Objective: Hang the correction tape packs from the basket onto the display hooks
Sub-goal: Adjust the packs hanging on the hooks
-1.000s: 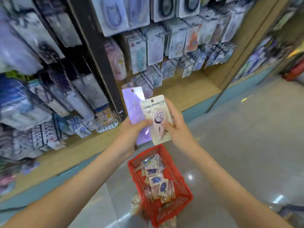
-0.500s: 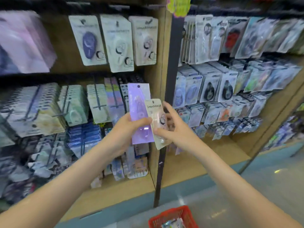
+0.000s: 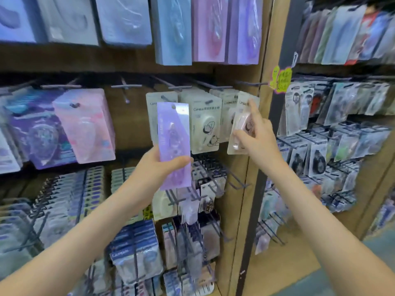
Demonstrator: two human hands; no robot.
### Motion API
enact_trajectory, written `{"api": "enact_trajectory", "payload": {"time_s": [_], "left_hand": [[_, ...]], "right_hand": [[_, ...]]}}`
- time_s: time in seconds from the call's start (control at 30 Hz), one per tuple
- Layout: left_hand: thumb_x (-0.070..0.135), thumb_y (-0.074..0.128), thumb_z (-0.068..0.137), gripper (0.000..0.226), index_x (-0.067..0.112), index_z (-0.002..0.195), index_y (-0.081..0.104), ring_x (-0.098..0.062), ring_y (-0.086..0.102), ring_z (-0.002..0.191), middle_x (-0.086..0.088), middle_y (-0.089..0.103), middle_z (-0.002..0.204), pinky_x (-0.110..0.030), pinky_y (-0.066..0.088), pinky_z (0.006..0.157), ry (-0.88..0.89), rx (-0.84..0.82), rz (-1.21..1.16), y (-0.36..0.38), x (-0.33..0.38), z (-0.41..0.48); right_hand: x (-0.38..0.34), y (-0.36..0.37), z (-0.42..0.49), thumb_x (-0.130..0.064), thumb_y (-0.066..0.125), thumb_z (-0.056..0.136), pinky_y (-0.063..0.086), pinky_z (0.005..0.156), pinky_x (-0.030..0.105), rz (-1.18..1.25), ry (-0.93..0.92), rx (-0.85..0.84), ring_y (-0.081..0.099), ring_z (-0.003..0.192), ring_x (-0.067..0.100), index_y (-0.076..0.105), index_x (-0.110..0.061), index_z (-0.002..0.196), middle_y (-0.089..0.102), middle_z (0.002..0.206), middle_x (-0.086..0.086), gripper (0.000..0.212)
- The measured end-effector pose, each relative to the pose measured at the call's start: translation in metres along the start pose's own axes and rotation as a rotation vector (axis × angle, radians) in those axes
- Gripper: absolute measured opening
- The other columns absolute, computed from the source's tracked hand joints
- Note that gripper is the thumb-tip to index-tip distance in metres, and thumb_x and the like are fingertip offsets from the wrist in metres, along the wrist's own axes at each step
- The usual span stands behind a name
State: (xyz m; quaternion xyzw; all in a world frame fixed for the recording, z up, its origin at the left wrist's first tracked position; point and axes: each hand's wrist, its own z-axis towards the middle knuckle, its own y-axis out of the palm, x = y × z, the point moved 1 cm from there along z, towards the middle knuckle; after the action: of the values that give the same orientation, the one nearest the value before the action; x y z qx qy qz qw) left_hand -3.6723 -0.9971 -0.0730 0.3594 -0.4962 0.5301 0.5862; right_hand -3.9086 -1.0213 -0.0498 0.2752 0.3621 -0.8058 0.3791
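My left hand (image 3: 159, 167) grips a tall purple correction tape pack (image 3: 174, 133) by its lower half, upright in front of the shelf. My right hand (image 3: 254, 135) holds a cream and pink correction tape pack (image 3: 239, 122), index finger stretched up along its top edge. That pack is raised to the rightmost display hook (image 3: 250, 83) of the middle row, beside matching cream packs (image 3: 205, 122) hanging there. The basket is out of view.
Wooden display shelving is packed with hanging stationery packs on black wire hooks. A bare hook (image 3: 126, 88) juts out left of the cream packs. A vertical wooden divider (image 3: 259, 146) with a yellow tag (image 3: 281, 79) separates this bay from the right bay.
The view has swung up from the red basket to the middle hook row. My hands have parted; the right hand carried the cream pack up and right to the hook.
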Motion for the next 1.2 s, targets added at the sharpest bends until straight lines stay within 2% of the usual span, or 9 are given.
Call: {"api": "enact_trajectory", "payload": {"time_s": [0.1,0.23,0.33,0.43,0.53,0.83,1.0,1.1,1.2], "left_hand": [[0.034,0.074,0.071,0.044,0.021,0.112,0.065,-0.014,0.07,0.089,0.006,0.074,0.097,-0.035,0.051,0.085,-0.007,-0.044,-0.01,0.006,0.001,0.009],[0.023,0.071,0.085,0.032,0.018,0.116,0.064,-0.01,0.071,0.087,0.006,0.074,0.098,-0.023,0.051,0.074,-0.014,-0.069,-0.022,0.016,0.002,0.018],[0.019,0.071,0.085,0.031,0.019,0.115,0.064,-0.014,0.071,0.089,0.001,0.074,0.101,-0.025,0.054,0.075,-0.01,-0.072,-0.049,0.024,0.003,0.023],[0.017,0.071,0.086,0.029,0.02,0.114,0.063,-0.018,0.071,0.091,0.0,0.074,0.101,-0.027,0.056,0.077,-0.01,-0.062,-0.049,0.031,0.005,0.025],[0.019,0.071,0.086,0.033,0.021,0.118,0.062,-0.017,0.07,0.094,0.0,0.073,0.105,-0.031,0.056,0.081,-0.007,-0.048,-0.034,0.036,0.006,0.027],[0.02,0.07,0.087,0.033,0.023,0.118,0.061,-0.007,0.069,0.092,0.006,0.072,0.107,-0.02,0.051,0.076,0.024,0.013,0.015,0.037,0.006,0.024],[0.021,0.07,0.087,0.037,0.019,0.123,0.059,-0.012,0.064,0.104,0.004,0.068,0.113,-0.02,0.047,0.078,0.062,0.161,0.01,0.035,0.001,0.028],[0.022,0.07,0.088,0.041,0.022,0.126,0.056,-0.009,0.062,0.108,0.007,0.067,0.117,-0.02,0.046,0.081,0.085,0.159,0.013,0.036,-0.002,0.028],[0.021,0.07,0.088,0.039,0.029,0.123,0.055,-0.002,0.06,0.107,0.012,0.065,0.118,-0.017,0.044,0.081,0.113,0.127,0.036,0.039,-0.002,0.028]], "right_hand": [[0.003,-0.008,0.014,-0.018,0.056,0.094,0.027,0.071,-0.008,-0.104,0.005,-0.005,0.043,0.087,0.004,0.013,-0.037,0.153,0.037,0.112,0.004,0.076],[0.003,-0.013,0.023,-0.02,0.055,0.094,0.026,0.067,-0.008,-0.217,-0.003,-0.08,0.042,0.081,-0.003,0.013,-0.038,0.153,0.039,0.1,-0.004,0.075],[0.004,-0.017,0.024,-0.022,0.054,0.094,0.029,0.068,0.002,-0.274,-0.037,-0.102,0.044,0.084,0.0,0.012,-0.039,0.153,0.041,0.103,-0.001,0.075],[0.004,-0.022,0.024,-0.024,0.054,0.094,0.031,0.078,0.022,-0.298,-0.069,-0.128,0.045,0.094,0.013,0.012,-0.039,0.153,0.043,0.108,0.001,0.074],[0.006,-0.023,0.024,-0.026,0.054,0.093,0.03,0.082,0.024,-0.311,-0.107,-0.149,0.042,0.098,0.012,0.013,-0.044,0.152,0.042,0.115,-0.001,0.074],[0.001,-0.023,0.027,-0.03,0.054,0.091,0.036,0.087,0.032,-0.313,-0.072,-0.083,0.049,0.111,0.025,0.014,-0.048,0.15,0.051,0.122,0.002,0.074],[0.001,-0.029,0.023,-0.033,0.056,0.091,0.044,0.092,0.038,-0.266,-0.092,-0.103,0.048,0.089,0.018,0.02,-0.051,0.148,0.061,0.124,0.002,0.07],[0.005,-0.028,0.019,-0.033,0.055,0.093,0.042,0.088,0.036,-0.26,-0.128,-0.138,0.045,0.086,0.016,0.019,-0.048,0.149,0.055,0.134,-0.001,0.069],[0.007,-0.031,0.019,-0.03,0.056,0.093,0.039,0.084,0.031,-0.275,-0.155,-0.14,0.05,0.091,0.016,0.019,-0.045,0.15,0.055,0.132,0.0,0.069]]}}
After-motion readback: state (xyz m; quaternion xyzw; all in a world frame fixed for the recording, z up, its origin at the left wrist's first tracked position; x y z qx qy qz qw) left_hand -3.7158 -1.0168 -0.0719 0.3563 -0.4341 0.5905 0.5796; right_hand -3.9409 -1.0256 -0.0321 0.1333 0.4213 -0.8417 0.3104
